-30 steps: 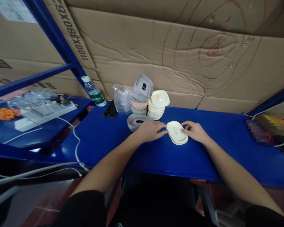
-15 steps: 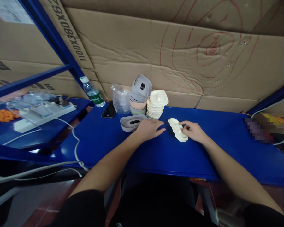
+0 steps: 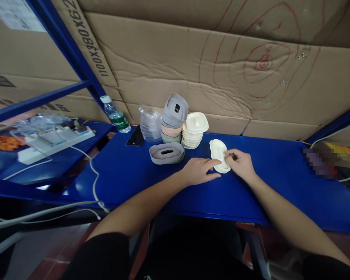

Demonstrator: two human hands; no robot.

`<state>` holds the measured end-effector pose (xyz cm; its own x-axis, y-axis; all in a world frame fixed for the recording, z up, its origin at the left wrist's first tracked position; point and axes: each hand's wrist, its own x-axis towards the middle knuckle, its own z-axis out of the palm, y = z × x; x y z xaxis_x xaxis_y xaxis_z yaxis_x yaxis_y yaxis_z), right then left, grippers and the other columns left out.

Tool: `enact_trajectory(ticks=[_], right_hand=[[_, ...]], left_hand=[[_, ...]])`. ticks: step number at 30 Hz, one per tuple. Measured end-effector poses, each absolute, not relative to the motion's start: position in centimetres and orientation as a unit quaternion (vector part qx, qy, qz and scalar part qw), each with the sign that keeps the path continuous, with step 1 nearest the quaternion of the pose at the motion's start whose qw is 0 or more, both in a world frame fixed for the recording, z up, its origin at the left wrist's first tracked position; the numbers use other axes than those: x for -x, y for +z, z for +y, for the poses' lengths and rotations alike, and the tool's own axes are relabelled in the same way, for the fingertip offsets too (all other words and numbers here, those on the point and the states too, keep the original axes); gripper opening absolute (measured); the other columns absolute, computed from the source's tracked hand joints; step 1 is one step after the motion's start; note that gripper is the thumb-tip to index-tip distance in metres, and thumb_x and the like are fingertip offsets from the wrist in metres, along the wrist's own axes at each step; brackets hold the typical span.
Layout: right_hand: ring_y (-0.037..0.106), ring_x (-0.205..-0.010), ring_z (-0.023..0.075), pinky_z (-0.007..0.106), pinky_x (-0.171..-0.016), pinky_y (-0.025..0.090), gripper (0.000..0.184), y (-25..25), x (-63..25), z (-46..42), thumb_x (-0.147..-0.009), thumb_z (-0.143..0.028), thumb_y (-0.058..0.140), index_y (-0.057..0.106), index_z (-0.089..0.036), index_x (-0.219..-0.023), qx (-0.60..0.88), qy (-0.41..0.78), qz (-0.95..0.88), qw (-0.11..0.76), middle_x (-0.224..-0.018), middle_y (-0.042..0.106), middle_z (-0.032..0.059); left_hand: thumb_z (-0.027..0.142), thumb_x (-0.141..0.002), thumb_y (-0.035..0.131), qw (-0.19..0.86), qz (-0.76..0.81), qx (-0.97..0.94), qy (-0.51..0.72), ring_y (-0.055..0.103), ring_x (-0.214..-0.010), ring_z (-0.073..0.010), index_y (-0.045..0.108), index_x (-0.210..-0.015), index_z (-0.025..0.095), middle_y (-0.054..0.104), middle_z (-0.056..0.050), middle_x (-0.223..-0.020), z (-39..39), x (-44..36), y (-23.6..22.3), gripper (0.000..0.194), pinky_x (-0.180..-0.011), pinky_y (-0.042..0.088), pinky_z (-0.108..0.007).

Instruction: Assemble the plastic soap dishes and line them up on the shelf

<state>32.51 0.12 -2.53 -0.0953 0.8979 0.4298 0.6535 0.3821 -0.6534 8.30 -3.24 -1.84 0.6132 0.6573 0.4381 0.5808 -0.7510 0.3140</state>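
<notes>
A cream moulded lid with a wavy rim [image 3: 218, 147] is held tilted above the blue table. My right hand [image 3: 241, 165] pinches its right edge between thumb and fingers. From the left comes my left hand [image 3: 200, 171], its fingers stretched and thumb apart, fingertips overlapping the lid's lower part; whether they touch it I cannot tell. Left of that hand lies a grey oval tray with a dark slot [image 3: 167, 153]. Behind stands a stack of similar cream lids [image 3: 194, 136], beside a stack of grey, peach and green trays [image 3: 172, 130].
Nested clear plastic covers [image 3: 150, 126], a black phone [image 3: 135, 137] and a water bottle [image 3: 118, 118] stand at the back left. A white cable [image 3: 95, 175] hangs over the left table edge. A cardboard wall [image 3: 169, 58] closes the back.
My left hand has moved right, from beside the grey tray to the cream lid. The lid has turned in my right hand and shows its broad face more.
</notes>
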Motion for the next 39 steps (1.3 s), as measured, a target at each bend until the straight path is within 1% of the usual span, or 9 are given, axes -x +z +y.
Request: enact_trajectory(ticks=[3, 7, 12, 15, 18, 24, 32, 35, 39], right_hand=[[0.070, -0.068, 0.0198, 0.035, -0.068, 0.056, 0.018, -2.3, -32.3, -0.4, -0.089, -0.032, 0.063, 0.076, -0.024, -0.098, 0.498, 0.141, -0.732, 0.444, -0.082, 0.077, 0.0031], [0.073, -0.082, 0.0222, 0.037, -0.074, 0.061, 0.036, -2.2, -32.1, -0.6, -0.095, -0.041, 0.065, 0.066, -0.025, -0.127, 0.430, 0.160, -0.765, 0.451, -0.107, 0.077, 0.0085], [0.073, -0.084, 0.0217, 0.038, -0.072, 0.061, 0.033, -2.7, -32.0, -0.1, -0.097, -0.043, 0.065, 0.065, -0.027, -0.126, 0.398, 0.153, -0.798, 0.426, -0.109, 0.073, 0.0080], [0.072, -0.083, 0.0212, 0.038, -0.071, 0.061, 0.031, -2.9, -32.1, 0.2, -0.097, -0.042, 0.066, 0.065, -0.028, -0.125, 0.389, 0.150, -0.806, 0.420, -0.109, 0.072, 0.0075], [0.072, -0.082, 0.0208, 0.039, -0.071, 0.061, 0.029, -2.8, -32.2, 0.3, -0.098, -0.040, 0.066, 0.066, -0.028, -0.124, 0.385, 0.148, -0.811, 0.414, -0.110, 0.071, 0.0074], [0.070, -0.082, 0.0207, 0.040, -0.073, 0.061, 0.029, -2.9, -32.1, 0.3, -0.098, -0.040, 0.065, 0.066, -0.029, -0.125, 0.380, 0.161, -0.819, 0.398, -0.110, 0.070, 0.0070], [0.070, -0.082, 0.0211, 0.040, -0.073, 0.059, 0.029, -3.1, -32.1, 0.5, -0.098, -0.041, 0.065, 0.066, -0.029, -0.124, 0.383, 0.163, -0.824, 0.385, -0.109, 0.070, 0.0070], [0.070, -0.082, 0.0213, 0.040, -0.073, 0.059, 0.028, -2.9, -32.2, 0.6, -0.098, -0.041, 0.064, 0.067, -0.029, -0.123, 0.387, 0.160, -0.823, 0.384, -0.109, 0.070, 0.0072], [0.071, -0.082, 0.0220, 0.041, -0.073, 0.059, 0.029, -2.8, -32.6, 0.7, -0.098, -0.043, 0.065, 0.068, -0.028, -0.122, 0.394, 0.161, -0.822, 0.378, -0.109, 0.071, 0.0078]], left_hand=[[0.056, -0.097, 0.064, 0.026, 0.369, -0.869, 0.327, 0.074, -0.089, -0.0196, 0.070, -0.121, 0.022, 0.078, -0.005, -0.094, -2.8, -8.1, -1.3, 0.042, -0.078, 0.054, -0.030], [0.049, -0.098, 0.064, 0.028, 0.374, -0.831, 0.411, 0.070, -0.079, -0.0158, 0.071, -0.116, 0.021, 0.076, -0.007, -0.096, -1.8, -6.7, 0.2, 0.034, -0.075, 0.053, -0.028], [0.042, -0.091, 0.074, 0.199, 0.382, -0.697, 0.573, 0.054, -0.056, -0.0097, 0.065, -0.117, 0.020, 0.057, 0.006, -0.065, -0.5, -5.6, 1.1, 0.035, -0.060, 0.047, -0.024], [0.041, -0.088, 0.076, 0.325, 0.356, -0.626, 0.613, 0.051, -0.053, -0.0068, 0.060, -0.122, 0.020, 0.063, 0.004, -0.077, 0.2, -5.7, 1.0, 0.043, -0.051, 0.043, -0.021], [0.039, -0.084, 0.079, 0.381, 0.363, -0.582, 0.620, 0.050, -0.050, -0.0043, 0.057, -0.125, 0.019, 0.069, -0.001, -0.094, 0.8, -5.8, 0.8, 0.050, -0.048, 0.045, -0.021], [0.036, -0.091, 0.072, 0.368, 0.426, -0.559, 0.608, 0.053, -0.048, -0.0083, 0.054, -0.132, 0.017, 0.070, 0.000, -0.074, 1.3, -5.4, 0.7, 0.049, -0.043, 0.041, -0.021], [0.031, -0.092, 0.070, 0.393, 0.411, -0.528, 0.631, 0.051, -0.041, -0.0068, 0.041, -0.149, 0.020, 0.078, -0.005, -0.094, 1.3, -5.4, 1.1, 0.065, -0.039, 0.044, -0.024], [0.032, -0.092, 0.069, 0.391, 0.413, -0.544, 0.617, 0.050, -0.041, -0.0072, 0.036, -0.154, 0.020, 0.079, -0.005, -0.092, 0.6, -5.6, 1.0, 0.071, -0.040, 0.046, -0.025], [0.035, -0.097, 0.062, 0.326, 0.407, -0.604, 0.603, 0.050, -0.045, -0.0083, 0.034, -0.157, 0.019, 0.079, -0.004, -0.088, -0.5, -5.7, 0.3, 0.068, -0.046, 0.048, -0.026]])
